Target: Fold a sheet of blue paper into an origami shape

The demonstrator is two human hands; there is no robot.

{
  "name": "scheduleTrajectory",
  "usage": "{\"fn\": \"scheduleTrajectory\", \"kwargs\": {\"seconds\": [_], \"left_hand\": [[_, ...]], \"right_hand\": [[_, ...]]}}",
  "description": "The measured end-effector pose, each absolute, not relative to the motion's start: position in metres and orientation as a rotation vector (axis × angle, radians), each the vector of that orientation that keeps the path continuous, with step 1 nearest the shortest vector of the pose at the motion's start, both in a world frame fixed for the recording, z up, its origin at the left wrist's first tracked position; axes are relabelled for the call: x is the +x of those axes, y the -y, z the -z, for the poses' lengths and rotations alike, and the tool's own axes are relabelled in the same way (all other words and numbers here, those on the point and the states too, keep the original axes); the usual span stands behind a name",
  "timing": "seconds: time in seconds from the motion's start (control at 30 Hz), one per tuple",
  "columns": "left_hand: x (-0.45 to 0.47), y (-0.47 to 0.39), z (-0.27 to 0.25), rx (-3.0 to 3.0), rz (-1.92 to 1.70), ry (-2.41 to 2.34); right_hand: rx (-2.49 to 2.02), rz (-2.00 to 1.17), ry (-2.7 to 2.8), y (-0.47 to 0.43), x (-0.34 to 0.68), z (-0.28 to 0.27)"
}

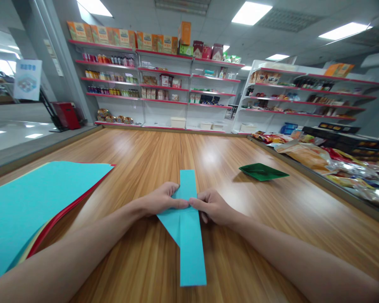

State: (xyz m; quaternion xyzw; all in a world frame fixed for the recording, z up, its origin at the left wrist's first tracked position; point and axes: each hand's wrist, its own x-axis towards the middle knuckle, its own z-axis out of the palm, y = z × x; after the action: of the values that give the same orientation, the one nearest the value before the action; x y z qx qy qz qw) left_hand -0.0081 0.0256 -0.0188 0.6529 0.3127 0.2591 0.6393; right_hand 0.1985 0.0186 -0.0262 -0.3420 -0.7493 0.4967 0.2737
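A folded sheet of light blue paper (191, 248) is between my hands above the wooden table. It has a long upright strip and a triangular flap jutting out at the left. My left hand (164, 198) grips it from the left side, thumb pressed flat on the front near the middle crease. From the right, my right hand (213, 205) pinches the same paper, its thumb tip almost meeting the left one. The fingers behind the paper are partly hidden.
Left on the wooden table (139, 147) lies a stack of coloured paper sheets (41, 198), light blue on top with red beneath. A green folded paper boat (261, 171) sits at right. Packaged snacks (328, 162) line the right edge; stocked shelves (164, 75) stand behind.
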Motion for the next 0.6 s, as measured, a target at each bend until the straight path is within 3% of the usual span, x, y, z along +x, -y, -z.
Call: {"fn": "scheduleTrajectory", "kwargs": {"seconds": [0.17,0.47,0.6], "left_hand": [[-0.008,-0.023,0.015,1.515,-0.37,-0.578],[-0.008,-0.02,0.006,1.581,-0.292,-0.63],[0.001,-0.017,0.011,1.638,-0.417,-0.765]], "right_hand": [[-0.828,-1.474,2.024,-0.015,0.201,0.024],[-0.899,-1.181,1.906,-0.015,0.199,0.027],[-0.945,-1.085,1.807,-0.016,0.198,0.028]]}}
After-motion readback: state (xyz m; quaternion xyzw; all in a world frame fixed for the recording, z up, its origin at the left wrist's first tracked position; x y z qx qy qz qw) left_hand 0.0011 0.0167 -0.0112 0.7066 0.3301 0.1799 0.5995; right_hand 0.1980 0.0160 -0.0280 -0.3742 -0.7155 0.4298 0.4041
